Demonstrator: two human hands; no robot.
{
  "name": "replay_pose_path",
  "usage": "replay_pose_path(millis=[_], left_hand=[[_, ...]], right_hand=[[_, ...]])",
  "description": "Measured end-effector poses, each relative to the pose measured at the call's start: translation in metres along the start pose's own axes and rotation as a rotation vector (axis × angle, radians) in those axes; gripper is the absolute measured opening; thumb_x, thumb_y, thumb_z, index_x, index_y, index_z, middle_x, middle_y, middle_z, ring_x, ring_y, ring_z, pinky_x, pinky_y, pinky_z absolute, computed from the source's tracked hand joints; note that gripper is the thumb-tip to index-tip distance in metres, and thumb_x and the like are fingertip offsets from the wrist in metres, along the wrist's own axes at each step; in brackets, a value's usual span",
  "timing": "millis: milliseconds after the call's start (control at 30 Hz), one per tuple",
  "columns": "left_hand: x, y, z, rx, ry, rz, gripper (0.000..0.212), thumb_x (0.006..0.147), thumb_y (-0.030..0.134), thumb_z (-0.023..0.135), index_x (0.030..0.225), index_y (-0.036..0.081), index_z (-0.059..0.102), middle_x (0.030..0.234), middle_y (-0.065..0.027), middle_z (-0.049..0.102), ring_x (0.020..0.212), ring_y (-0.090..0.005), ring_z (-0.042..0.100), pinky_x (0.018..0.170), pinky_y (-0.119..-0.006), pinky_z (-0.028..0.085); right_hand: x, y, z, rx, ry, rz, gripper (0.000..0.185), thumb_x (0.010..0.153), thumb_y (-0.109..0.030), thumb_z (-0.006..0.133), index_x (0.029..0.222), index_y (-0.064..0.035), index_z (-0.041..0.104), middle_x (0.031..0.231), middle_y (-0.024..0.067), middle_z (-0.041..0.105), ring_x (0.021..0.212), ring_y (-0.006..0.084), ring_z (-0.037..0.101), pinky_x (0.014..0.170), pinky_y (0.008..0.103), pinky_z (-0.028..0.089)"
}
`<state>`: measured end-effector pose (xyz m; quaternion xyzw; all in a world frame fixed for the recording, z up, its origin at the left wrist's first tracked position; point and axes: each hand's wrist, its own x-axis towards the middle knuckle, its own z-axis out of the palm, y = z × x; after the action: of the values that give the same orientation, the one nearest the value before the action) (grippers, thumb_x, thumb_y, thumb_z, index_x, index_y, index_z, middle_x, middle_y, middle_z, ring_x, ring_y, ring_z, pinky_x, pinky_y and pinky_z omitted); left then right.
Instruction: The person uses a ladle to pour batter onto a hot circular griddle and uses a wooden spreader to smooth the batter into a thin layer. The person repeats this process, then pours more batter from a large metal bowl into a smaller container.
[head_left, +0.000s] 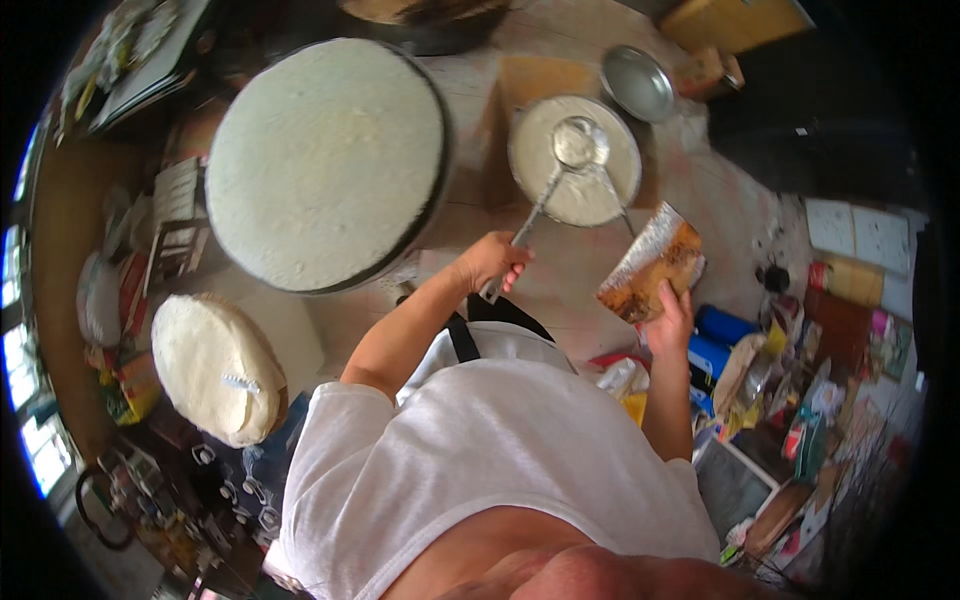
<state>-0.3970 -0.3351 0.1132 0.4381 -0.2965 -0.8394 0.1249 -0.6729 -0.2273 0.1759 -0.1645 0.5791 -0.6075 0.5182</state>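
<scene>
My left hand (497, 261) is closed around the handle of a metal ladle (534, 214), whose bowl rests over a round basin of pale batter (532, 154). A second ladle lies in the same basin, its handle pointing down and right. In my right hand (671, 319) is a flat, brown-stained piece with a whitish coated edge (664, 251), perhaps a scraper; its material is unclear. To the left, a large round griddle (322, 165) is covered by a thin pale layer. Nearer me at the left, a stack of thin round flatbreads (206, 360) has a small pale strip on top.
A cardboard box (499, 135) stands under or beside the batter basin. Behind it at the right is an empty-looking metal bowl (637, 82). Blue cylinders (720, 326) and mixed bags lie at the right. A wooden rack (176, 251) stands left of the griddle.
</scene>
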Motion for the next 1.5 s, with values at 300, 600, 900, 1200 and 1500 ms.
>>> replay_pose_path(millis=[300, 600, 900, 1200, 1500], left_hand=[[0.093, -0.038, 0.013, -0.041, 0.035, -0.052, 0.019, 0.081, 0.017, 0.058, 0.080, 0.001, 0.047, 0.060, -0.0064, 0.048, 0.043, -0.0155, 0.047, 0.037, -0.029, 0.041], [0.087, -0.090, -0.016, 0.735, 0.604, 0.343, 0.041, 0.082, 0.034, 0.052, 0.105, 0.000, 0.052, 0.096, -0.0217, 0.056, 0.092, -0.0369, 0.053, 0.087, -0.040, 0.041], [-0.125, -0.043, -0.005, -0.119, 0.515, 0.803, 0.043, 0.089, 0.028, 0.048, 0.121, 0.001, 0.037, 0.111, -0.0086, 0.049, 0.101, -0.0161, 0.046, 0.087, -0.030, 0.039], [-0.219, -0.139, -0.115, -1.108, 0.702, 0.780, 0.036, 0.083, 0.014, 0.053, 0.117, 0.007, 0.044, 0.107, -0.0065, 0.054, 0.095, -0.0175, 0.055, 0.078, -0.030, 0.047], [-0.222, -0.168, -0.273, -0.907, 0.642, 0.694, 0.034, 0.081, 0.014, 0.057, 0.111, 0.001, 0.049, 0.107, -0.0080, 0.056, 0.096, -0.0195, 0.056, 0.082, -0.034, 0.046]], right_hand=[[0.003, -0.011, -0.003, 0.195, 0.001, 0.075, 0.039, 0.083, -0.011, 0.054, 0.121, -0.0087, 0.045, 0.114, 0.0040, 0.053, 0.107, 0.0198, 0.049, 0.092, 0.0383, 0.038], [0.025, -0.002, 0.085, -0.024, -0.360, 0.068, 0.040, 0.080, -0.005, 0.055, 0.118, -0.0045, 0.044, 0.111, 0.0041, 0.053, 0.102, 0.0160, 0.050, 0.089, 0.0306, 0.039], [-0.023, 0.067, 0.231, -1.074, -1.028, -1.107, 0.034, 0.069, -0.004, 0.063, 0.101, -0.0036, 0.056, 0.096, 0.0111, 0.054, 0.084, 0.0287, 0.053, 0.072, 0.0369, 0.045], [-0.114, 0.146, 0.322, -0.990, -1.587, -0.925, 0.041, 0.064, -0.006, 0.068, 0.104, -0.0066, 0.057, 0.104, 0.0081, 0.055, 0.089, 0.0251, 0.054, 0.074, 0.0334, 0.043], [-0.104, 0.150, 0.321, -1.155, -1.295, -0.698, 0.027, 0.069, -0.003, 0.065, 0.096, -0.0042, 0.060, 0.101, 0.0108, 0.057, 0.093, 0.0269, 0.054, 0.079, 0.0338, 0.045]])
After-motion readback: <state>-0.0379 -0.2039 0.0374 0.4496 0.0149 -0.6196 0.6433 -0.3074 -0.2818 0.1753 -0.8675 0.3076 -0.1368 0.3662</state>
